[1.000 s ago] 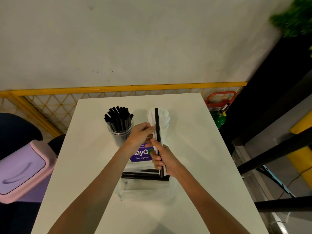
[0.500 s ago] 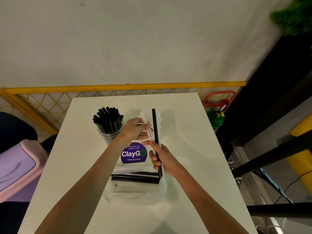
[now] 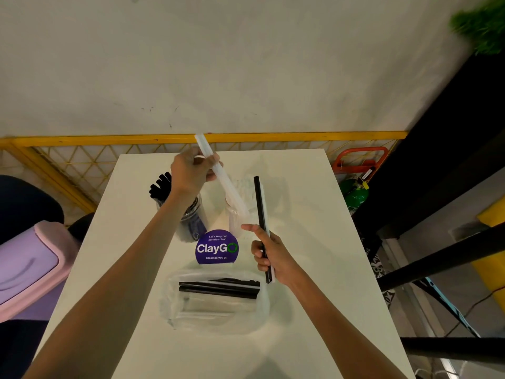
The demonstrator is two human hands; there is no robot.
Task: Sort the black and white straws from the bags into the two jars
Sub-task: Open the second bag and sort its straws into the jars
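My left hand (image 3: 192, 170) holds a white straw (image 3: 222, 175) raised and slanted, its lower end down at the mouth of the clear jar with white straws (image 3: 240, 203). My right hand (image 3: 269, 254) grips a black straw (image 3: 261, 214) with a white one behind it, both standing nearly upright just right of that jar. The jar of black straws (image 3: 188, 212) stands to the left, partly hidden behind my left forearm. A clear plastic bag (image 3: 216, 302) lies on the table in front of me with black straws (image 3: 218, 288) and some pale ones inside.
A purple ClayGo sticker (image 3: 217, 248) sits on the white table (image 3: 314, 242) between the jars and the bag. A pink-lidded bin (image 3: 30, 266) stands at the left. Yellow mesh railing (image 3: 82, 165) runs behind the table, with a green bottle (image 3: 356, 196) at the right.
My left hand has pulled a white straw away from the bundle in my right hand and lifted it up and left over the white-straw jar. My right hand stays put with the black straw.
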